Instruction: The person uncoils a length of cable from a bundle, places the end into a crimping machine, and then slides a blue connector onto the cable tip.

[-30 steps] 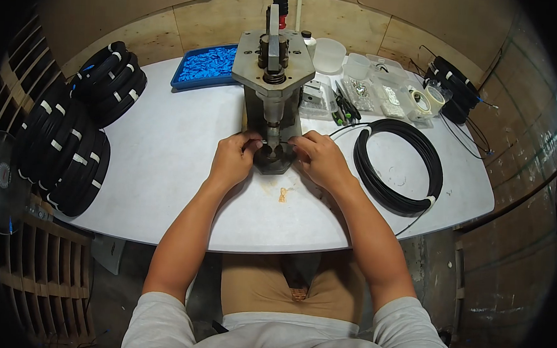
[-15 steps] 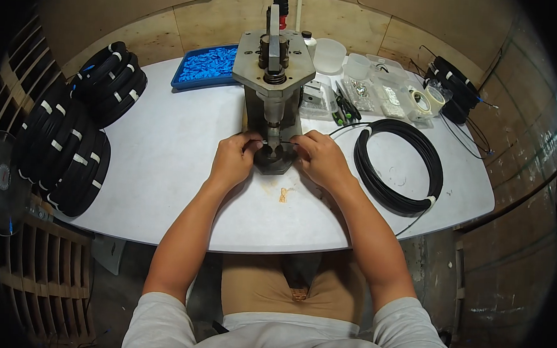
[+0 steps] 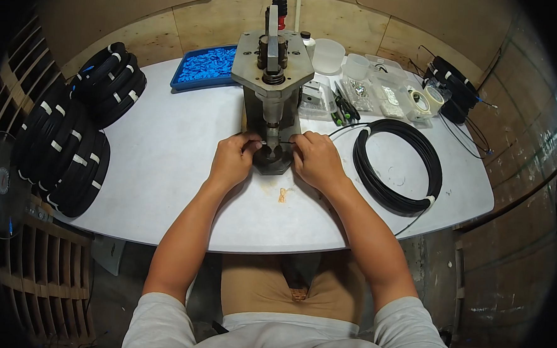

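One table (image 3: pixel 152 174), unchanged; one press (image 3: pixel 251 72), one loose black coil (image 3: pixel 364 168) to its right. Two hands at the press base: right hand (image 3: pixel 319 160) slightly turned since earlier frame, fingers pinching one thin cable (image 3: pixel 286 142) at the press; left hand (image 3: pixel 230 161) fingers narrow, hold unclear.

Free room betw. press (image 3: pixel 273 79) & L-side coils (image 3: pixel 65 153) — tray (image 3: pixel 201 86) behind, lg. cable coil (image 3: pixel 364 169) in way on R
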`<action>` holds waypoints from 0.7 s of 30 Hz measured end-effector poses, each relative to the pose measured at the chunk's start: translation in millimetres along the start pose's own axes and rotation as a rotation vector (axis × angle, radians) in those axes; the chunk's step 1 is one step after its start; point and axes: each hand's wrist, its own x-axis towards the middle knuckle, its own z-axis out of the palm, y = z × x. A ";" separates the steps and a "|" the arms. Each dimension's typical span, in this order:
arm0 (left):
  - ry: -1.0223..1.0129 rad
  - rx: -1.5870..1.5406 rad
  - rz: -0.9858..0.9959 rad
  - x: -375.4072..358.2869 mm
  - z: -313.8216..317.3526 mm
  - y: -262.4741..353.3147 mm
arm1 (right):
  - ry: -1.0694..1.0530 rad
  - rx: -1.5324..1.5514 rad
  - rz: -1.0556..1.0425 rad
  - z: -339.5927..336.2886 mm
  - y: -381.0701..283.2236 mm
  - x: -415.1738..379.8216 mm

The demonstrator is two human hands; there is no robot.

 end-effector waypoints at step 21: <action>0.010 -0.025 0.014 0.3 1.9 -5.2 | -0.014 -0.026 0.017 1.0 -2.8 0.4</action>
